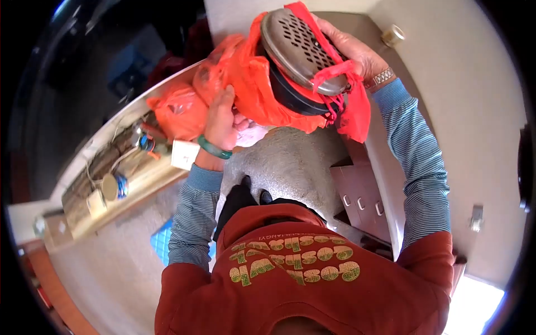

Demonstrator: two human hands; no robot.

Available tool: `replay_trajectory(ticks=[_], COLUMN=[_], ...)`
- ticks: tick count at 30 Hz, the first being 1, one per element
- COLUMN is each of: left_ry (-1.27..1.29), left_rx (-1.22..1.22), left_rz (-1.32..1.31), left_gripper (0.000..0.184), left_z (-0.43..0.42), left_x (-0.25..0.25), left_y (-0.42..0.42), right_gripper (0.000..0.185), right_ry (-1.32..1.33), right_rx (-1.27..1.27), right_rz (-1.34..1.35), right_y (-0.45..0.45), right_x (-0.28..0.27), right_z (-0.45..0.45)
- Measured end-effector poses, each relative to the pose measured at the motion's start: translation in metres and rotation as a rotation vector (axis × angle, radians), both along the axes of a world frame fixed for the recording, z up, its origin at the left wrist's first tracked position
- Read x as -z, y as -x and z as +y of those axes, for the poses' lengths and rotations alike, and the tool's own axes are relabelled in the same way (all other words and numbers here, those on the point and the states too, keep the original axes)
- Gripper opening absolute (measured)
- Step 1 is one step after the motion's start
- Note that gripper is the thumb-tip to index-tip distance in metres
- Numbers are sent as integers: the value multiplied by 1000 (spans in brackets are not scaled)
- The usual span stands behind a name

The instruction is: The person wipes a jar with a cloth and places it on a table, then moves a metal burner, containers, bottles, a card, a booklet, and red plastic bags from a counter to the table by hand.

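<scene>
An orange-red plastic bag [245, 86] is held up in front of me, its mouth turned to the right. Out of it sticks an oval metal piece with rows of slots [285, 42], with a black rounded part [293, 97] beneath; I cannot tell exactly what it is. My right hand [352, 50], with a metal watch at the wrist, is closed round the far right side of this load, among the knotted pink-red strips [357, 106]. Wearing a green bangle, my left hand [223, 120] grips the bag's left side with curled fingers, partly hidden.
Another orange bag [181, 111] rests on the long ledge [139, 173] at left, near cables, a tape roll [113, 187] and a white box [184, 154]. At right, a small jar [393, 36] stands on a pale surface above brown drawers [360, 192]. A blue quilted item [162, 240] lies below.
</scene>
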State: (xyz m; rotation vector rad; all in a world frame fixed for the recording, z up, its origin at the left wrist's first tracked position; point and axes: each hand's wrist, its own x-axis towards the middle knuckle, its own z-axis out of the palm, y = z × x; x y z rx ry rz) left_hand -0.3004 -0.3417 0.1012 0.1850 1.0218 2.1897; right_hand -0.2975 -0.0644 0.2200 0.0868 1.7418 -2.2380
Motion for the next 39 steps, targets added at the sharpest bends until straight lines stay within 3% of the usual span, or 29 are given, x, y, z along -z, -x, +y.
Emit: replay_trajectory(ticks=[1,3,6,9,13,16,22,24,29,34,39], left_ry=[135,110,138,179,176,148,168,137,215,151,134], left_rx=[-144,-15,169,320,436,465,347,296,201,91,154], left_rz=[-77,-90,-19,60,50,-6,-147,-55,-76,-198,-123], left_gripper=[26,27,31,29,24,28,16,18,21,29,35], left_z=[32,65,108,154,208,255,351,374,428,462,497], left_x=[-20,-24,-34,-15,-3,15,69,38,74,44,20], left_y=[-15,-16,-27,-20,-28,-21,6,-5,36,43,53], right_gripper=[57,58,55,46,45,43,44,44,52,50,51], right_ry=[-75,-5,-163,91,24,215,200,186,144,184,177], right_rx=[19,103,329,486,730,754,766,747,733,763,826], right_rz=[167,169,27,-115,-83,-187,-213,-131,-131,-151,-179], right_y=[-9,-30,-84,-101,-141,-146,-111,-129,-87,-75,-63], right_x=[6,17,-11,5,8,25,73,46,70,63,55], right_z=[18,51,61,101,137,181,275,295,350,368,395])
